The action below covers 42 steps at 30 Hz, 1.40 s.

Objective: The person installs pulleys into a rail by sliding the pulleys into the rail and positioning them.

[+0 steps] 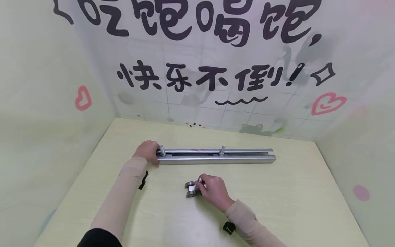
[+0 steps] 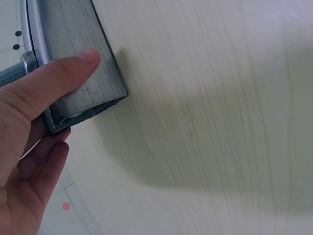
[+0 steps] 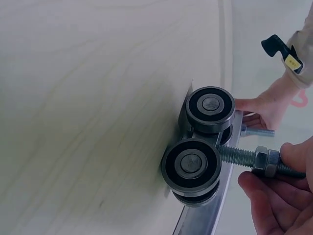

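Observation:
A silver metal channel rail lies crosswise on the table, its slot facing up. My left hand grips its left end; in the left wrist view the thumb presses along the rail's side. Threaded bolts stand up from the slot, one beside the left hand and another near the middle. Closer to me, my right hand pinches the bolt of a roller trolley. The right wrist view shows the trolley's wheels and two nuts on its threaded bolt, by the fingertips.
A pale wood-grain table carries the rail. Behind it stands a printed backdrop with dark lettering, and similar sheets flank both sides. Black straps hang at the wrists.

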Available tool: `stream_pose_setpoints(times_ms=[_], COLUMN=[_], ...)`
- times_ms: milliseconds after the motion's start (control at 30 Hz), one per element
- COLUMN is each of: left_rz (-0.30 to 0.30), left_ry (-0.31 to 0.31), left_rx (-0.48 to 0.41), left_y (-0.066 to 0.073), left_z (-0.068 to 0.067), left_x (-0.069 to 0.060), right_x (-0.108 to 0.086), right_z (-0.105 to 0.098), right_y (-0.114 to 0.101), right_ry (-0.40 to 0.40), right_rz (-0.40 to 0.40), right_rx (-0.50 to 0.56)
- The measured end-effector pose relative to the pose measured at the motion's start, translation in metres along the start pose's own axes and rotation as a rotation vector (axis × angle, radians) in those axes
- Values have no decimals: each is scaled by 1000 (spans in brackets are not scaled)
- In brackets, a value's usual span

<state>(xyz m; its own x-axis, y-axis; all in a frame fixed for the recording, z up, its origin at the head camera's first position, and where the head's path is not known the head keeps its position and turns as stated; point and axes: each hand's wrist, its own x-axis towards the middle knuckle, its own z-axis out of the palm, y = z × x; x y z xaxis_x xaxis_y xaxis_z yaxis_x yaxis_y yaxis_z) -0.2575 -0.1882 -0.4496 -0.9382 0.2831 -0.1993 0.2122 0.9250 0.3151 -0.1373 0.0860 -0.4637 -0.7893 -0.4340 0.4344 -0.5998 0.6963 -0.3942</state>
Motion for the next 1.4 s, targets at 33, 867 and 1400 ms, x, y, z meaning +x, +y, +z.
stream_pose_setpoints(times_ms=[33, 867, 1400], left_rz=[-2, -19, 4], left_ry=[-2, -18, -28], left_rx=[-2, -3, 2], left_y=[0, 0, 1], left_z=[0, 1, -2], left_x=[0, 2, 0], right_x=[-1, -29, -48], right_z=[-1, -49, -82], right_y=[2, 72, 122], right_ry=[11, 172, 275], right_rz=[1, 223, 352], right_rx=[-5, -83, -189])
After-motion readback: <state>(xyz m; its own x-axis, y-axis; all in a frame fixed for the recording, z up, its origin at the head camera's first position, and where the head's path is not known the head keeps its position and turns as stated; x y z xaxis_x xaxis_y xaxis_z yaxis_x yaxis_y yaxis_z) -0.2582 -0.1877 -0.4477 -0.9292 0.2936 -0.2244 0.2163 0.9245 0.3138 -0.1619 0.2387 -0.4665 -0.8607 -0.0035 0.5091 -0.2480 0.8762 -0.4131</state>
